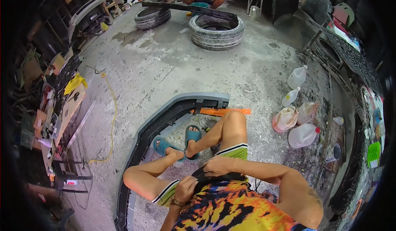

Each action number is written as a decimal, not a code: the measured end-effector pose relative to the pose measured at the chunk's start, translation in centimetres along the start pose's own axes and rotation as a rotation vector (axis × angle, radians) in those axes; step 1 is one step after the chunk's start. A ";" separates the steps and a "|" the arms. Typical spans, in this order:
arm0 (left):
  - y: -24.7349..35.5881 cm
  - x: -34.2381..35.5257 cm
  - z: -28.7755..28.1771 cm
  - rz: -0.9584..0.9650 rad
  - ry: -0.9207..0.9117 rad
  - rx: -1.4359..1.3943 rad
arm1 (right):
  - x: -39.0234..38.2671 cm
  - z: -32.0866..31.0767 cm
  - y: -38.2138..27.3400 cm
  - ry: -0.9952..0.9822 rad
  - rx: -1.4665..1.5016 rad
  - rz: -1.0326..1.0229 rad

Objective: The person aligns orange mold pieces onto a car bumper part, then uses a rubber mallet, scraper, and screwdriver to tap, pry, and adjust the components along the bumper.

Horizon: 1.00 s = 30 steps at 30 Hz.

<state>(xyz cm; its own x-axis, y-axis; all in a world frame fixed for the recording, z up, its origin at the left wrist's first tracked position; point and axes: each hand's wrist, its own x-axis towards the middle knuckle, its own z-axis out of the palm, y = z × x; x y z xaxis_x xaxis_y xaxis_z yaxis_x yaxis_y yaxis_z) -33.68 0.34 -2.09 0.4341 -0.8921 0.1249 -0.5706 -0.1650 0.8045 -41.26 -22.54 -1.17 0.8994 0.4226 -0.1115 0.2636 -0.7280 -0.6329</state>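
Both of my hands are at my lap, closed on a soft black item that looks like a small bag [205, 180]. My left hand [186, 189], with a watch on its wrist, pinches the near left edge of it. On its upper right side my right hand [218, 166] grips with the fingers curled under. Part of the item is hidden by my hands and shirt. Around my legs and sandalled feet curves a long car bumper piece [145, 128], grey outside and black within. An orange strip [225, 111] lies by its right end, partly behind my knee.
Two tires [216, 36] support a long dark panel [189, 9] ahead. Plastic jugs [304, 135] and bagged containers [285, 119] stand on the right. A yellow cord [114, 119] runs along the left floor beside a cluttered bench [70, 107]. Two people sit at the far end.
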 end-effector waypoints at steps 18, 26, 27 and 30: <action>1.0 9.6 6.4 0.357 -0.778 -0.506 | -15.5 1.3 -4.5 -0.271 0.408 0.715; -1.7 6.2 -12.9 -0.280 0.016 -0.243 | -10.9 -11.0 12.0 0.525 0.773 0.710; -0.8 7.4 -15.5 -0.174 0.053 -0.157 | -9.5 -10.4 15.4 0.559 0.706 0.767; -3.5 9.2 -20.2 -0.281 0.148 -0.162 | -5.6 -5.5 24.1 0.345 0.581 0.867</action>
<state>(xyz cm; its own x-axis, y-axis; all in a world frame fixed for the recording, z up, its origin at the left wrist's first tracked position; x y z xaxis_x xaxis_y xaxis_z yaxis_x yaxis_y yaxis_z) -13.63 1.20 8.01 0.6613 -0.7490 -0.0413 -0.3019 -0.3161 0.8994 -38.05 -45.45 -11.55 0.7730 -0.3495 -0.5295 -0.6278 -0.3014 -0.7177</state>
